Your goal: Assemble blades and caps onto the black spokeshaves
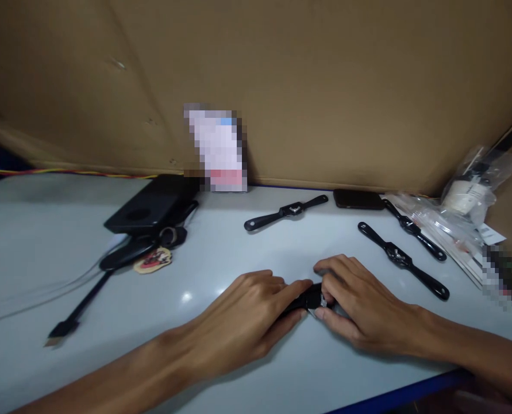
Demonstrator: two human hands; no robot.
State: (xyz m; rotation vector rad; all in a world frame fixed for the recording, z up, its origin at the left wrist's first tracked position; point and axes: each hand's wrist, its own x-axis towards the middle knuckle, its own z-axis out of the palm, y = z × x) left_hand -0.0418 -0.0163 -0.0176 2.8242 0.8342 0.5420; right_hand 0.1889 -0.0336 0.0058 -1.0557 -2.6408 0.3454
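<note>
Nearest us, just past the near edge of the pale white table [307, 368], we hold our left hand [256, 313] and right hand [361, 307] together, fingertips pinched from either side on a small black wristwatch [310, 299]. Both hands touch it. Its long axis seems to run left to right between them, mostly hidden. Farther back, well apart, lie three black strap watches [287, 211], a dark flat phone [358, 199] and clear plastic bags [466, 195] against the brown cardboard wall [324, 86].
</note>
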